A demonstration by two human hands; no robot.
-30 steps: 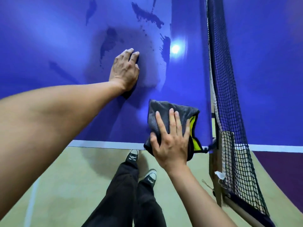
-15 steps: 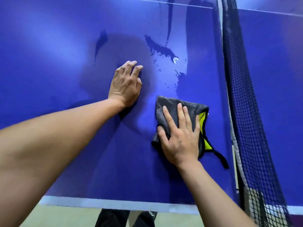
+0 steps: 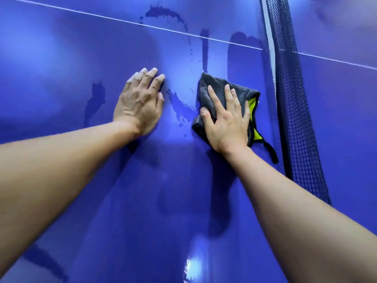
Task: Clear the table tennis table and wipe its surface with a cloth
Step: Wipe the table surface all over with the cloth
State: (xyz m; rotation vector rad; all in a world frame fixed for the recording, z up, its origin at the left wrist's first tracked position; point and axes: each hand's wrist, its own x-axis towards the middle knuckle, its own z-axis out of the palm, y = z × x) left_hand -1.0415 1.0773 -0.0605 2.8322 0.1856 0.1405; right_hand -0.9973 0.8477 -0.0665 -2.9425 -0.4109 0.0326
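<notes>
The right hand (image 3: 226, 121) lies flat, palm down, on a dark grey folded microfibre cloth (image 3: 216, 86). Its fingers are straight and slightly spread, and the thumb is out to the side on the cloth's near left edge. It presses the cloth against the glossy blue table tennis counter (image 3: 61, 68). The cloth sits just beside the net, right of the middle of the view, and its far corner reaches past the fingertips. A yellow-green lining (image 3: 252, 103) shows at its right edge, and a thin black loop strap (image 3: 271, 150) trails from its near right corner onto the counter. The left hand (image 3: 140, 105) rests palm down on the bare counter, near the cloth but apart from it. Its fingers are straight and close together, and it holds nothing. Both forearms are bare.

Dark wet streaks (image 3: 179, 107) and small droplets mark the surface between the two hands and beyond them, up to a thin white line (image 3: 102, 16) that crosses the counter. The dark mesh net (image 3: 293, 111), with a white band along it, stands on the right, and more blue counter lies beyond it. A bright light reflection (image 3: 193, 266) glints near the bottom edge.
</notes>
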